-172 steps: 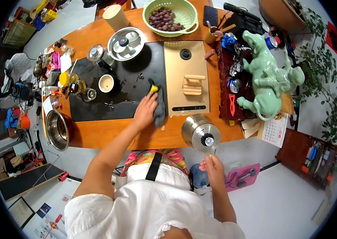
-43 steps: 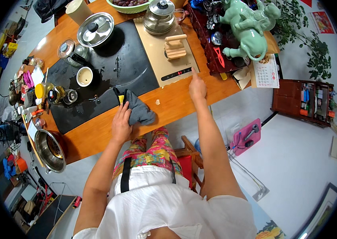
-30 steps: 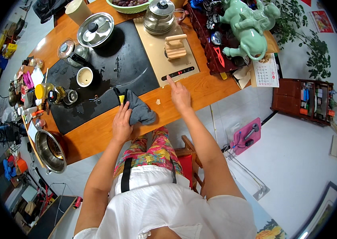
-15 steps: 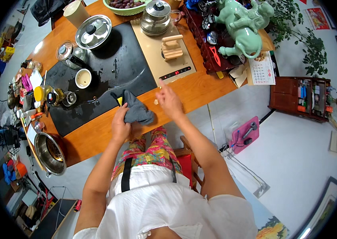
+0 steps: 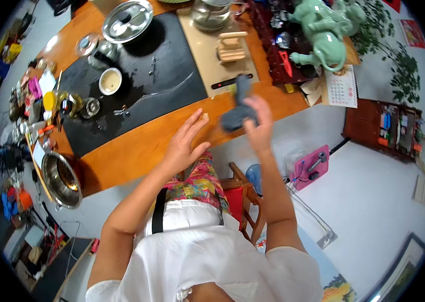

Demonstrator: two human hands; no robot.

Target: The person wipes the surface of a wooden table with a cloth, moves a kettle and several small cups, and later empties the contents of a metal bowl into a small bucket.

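Note:
My right hand (image 5: 259,127) holds a dark grey cloth (image 5: 239,111) lifted above the front edge of the wooden table (image 5: 137,148). The cloth hangs blurred over the beige tray (image 5: 207,55). My left hand (image 5: 185,143) is flat and open over the table's front edge, fingers spread, holding nothing. Behind it lies the black tea tray (image 5: 147,90) with a small white cup (image 5: 110,80) on it.
A steel lid (image 5: 127,20) and a glass kettle (image 5: 210,12) stand at the back. A green ceramic toad figure (image 5: 325,30) sits at the right end. A steel bowl (image 5: 61,178) rests at the left front corner. Bottles and jars (image 5: 46,100) crowd the left edge.
The cloth has passed from under my left hand into my right hand, which has lifted it to the right. My left hand has come off it and opened.

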